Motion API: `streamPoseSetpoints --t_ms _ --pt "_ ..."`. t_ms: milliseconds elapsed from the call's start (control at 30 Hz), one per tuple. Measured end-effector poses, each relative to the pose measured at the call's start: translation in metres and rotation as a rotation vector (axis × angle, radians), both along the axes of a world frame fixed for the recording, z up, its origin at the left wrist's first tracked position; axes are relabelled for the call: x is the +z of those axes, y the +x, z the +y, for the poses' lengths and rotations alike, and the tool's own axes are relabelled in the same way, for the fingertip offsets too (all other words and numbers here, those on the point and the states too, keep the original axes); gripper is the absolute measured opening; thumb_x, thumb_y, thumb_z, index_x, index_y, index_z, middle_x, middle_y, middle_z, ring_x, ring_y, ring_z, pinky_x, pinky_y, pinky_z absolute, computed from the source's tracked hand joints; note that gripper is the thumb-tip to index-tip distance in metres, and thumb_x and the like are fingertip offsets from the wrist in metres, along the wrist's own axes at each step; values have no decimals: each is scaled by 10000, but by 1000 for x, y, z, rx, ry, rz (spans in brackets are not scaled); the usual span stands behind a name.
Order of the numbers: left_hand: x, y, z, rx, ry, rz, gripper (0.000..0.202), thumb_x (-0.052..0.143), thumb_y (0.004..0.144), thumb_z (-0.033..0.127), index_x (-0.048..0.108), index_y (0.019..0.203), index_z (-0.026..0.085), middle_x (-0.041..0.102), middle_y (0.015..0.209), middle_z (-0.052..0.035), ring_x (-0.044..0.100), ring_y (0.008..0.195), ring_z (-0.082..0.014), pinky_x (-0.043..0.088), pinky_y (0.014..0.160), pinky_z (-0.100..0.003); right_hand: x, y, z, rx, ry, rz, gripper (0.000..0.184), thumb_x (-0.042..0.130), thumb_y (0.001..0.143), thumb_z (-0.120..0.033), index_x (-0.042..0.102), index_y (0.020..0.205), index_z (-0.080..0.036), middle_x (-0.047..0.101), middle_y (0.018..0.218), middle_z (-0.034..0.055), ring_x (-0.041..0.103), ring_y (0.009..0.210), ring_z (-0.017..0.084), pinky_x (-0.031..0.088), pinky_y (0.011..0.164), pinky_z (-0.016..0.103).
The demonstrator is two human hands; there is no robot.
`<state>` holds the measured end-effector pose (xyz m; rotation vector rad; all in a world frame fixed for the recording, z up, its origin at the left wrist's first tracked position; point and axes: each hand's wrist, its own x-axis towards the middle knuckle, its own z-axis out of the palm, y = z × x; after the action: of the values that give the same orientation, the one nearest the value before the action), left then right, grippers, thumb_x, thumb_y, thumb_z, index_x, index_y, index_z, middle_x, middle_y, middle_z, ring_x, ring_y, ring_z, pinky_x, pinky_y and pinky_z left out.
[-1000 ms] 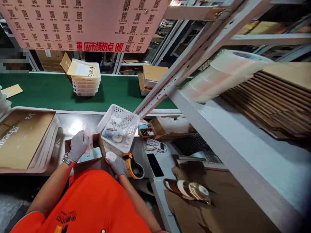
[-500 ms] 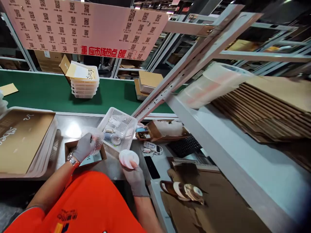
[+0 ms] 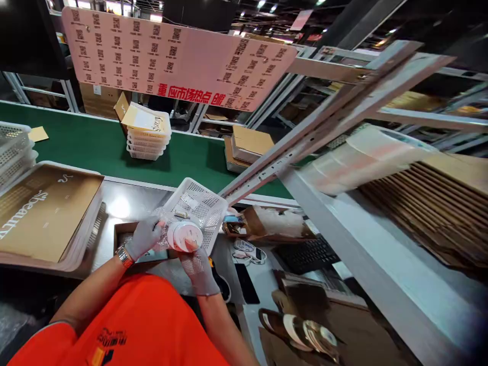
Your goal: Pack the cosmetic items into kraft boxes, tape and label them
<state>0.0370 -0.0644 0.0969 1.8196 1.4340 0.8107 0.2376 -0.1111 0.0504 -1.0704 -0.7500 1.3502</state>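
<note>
My left hand [image 3: 144, 237], in a grey glove with a metal watch at the wrist, pinches a clear sheet of bubble wrap [image 3: 162, 235]. Against that wrap, my right hand [image 3: 199, 270], also gloved, holds a round white-and-pink container [image 3: 185, 236], its thumb across the lid. Under my left hand stands an open cardboard box [image 3: 121, 231], partly hidden, with a pale printed item inside. Just beyond the hands a white perforated basket [image 3: 215, 207] sits tilted, holding a small tube [image 3: 182, 215]; what lies lower in it is covered by the container.
Left, a large tray carries brown printed cardboard [image 3: 57, 208]. Behind runs a green conveyor [image 3: 198, 152] with stacked baskets [image 3: 147, 140]. To the right are a black phone [image 3: 246, 282], a keyboard [image 3: 299, 255], tape rolls [image 3: 305, 330] and a metal shelf [image 3: 366, 239] bearing flat cartons.
My right hand has brought the round container left and up to the bubble wrap in my left hand. The camera view has shifted, so surroundings appear farther right.
</note>
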Motion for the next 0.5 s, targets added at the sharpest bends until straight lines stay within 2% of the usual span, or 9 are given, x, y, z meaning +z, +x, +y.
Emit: streamPoseSetpoints --t_ms 67,167,233,333,500 --pt "-2 -6 -5 -3 -15 -62 369 498 1118 362 693 849 202 769 873 -60 631 808 -199 427 746 -315 -5 2 1 -101 18 -153 551 927 789 -505 737 1242 -255 812 1213 89 767 1137 318 658 1060 533" --pt "-6 -7 -13 -50 -21 -76 360 502 1117 347 679 835 209 772 885 -67 636 806 -207 447 759 -326 -11 2 -2 -169 160 -563 569 913 831 -433 676 1317 -256 762 1291 106 717 1167 317 610 1108 522" --pt "-11 -3 -17 -9 -13 -31 317 521 1113 319 667 851 215 765 898 -71 646 817 -214 463 774 -331 -13 0 -3 -133 269 -793 561 865 843 -376 645 1345 -253 742 1287 123 703 1154 340 604 1091 549" --pt "-19 5 -23 116 25 49 241 540 1114 295 658 920 217 760 969 -88 682 891 -233 501 830 -343 -12 -2 0 -39 387 -1030 547 745 859 -299 613 1385 -228 719 1296 154 694 1180 380 589 1101 619" --pt "-31 10 -32 191 105 117 135 584 1100 261 652 989 226 756 1070 -107 712 1010 -259 536 912 -364 -1 3 9 135 437 -1219 648 660 774 -167 602 1419 -171 683 1326 192 658 1253 405 555 1146 646"
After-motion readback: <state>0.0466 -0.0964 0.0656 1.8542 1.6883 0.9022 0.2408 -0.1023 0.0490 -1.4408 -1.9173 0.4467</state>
